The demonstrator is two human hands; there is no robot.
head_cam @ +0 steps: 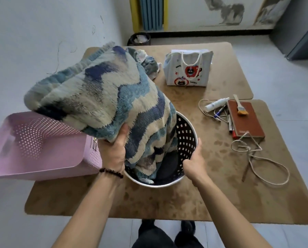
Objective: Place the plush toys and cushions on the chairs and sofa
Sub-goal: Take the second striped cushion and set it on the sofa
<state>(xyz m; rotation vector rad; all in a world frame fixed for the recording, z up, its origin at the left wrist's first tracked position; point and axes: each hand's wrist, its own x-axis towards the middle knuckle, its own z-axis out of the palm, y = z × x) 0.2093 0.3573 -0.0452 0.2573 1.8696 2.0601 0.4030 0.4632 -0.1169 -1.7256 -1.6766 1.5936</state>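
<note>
A fluffy blue, navy and cream zigzag blanket [103,97] is bunched up high over the table, its lower end still hanging inside a round dark perforated basket [187,136] with a white rim. My left hand [113,149] grips the blanket from below at the basket's left edge. My right hand [194,160] holds the basket's right rim, thumb inside. No plush toy, cushion, chair or sofa is visible.
A pink perforated basket [37,145] lies at the table's left. A white cartoon tote bag [187,68] and more crumpled fabric [147,63] sit at the back. A brown notebook [244,119] with a brush, pens, a white tube and looped cord [262,158] lie right.
</note>
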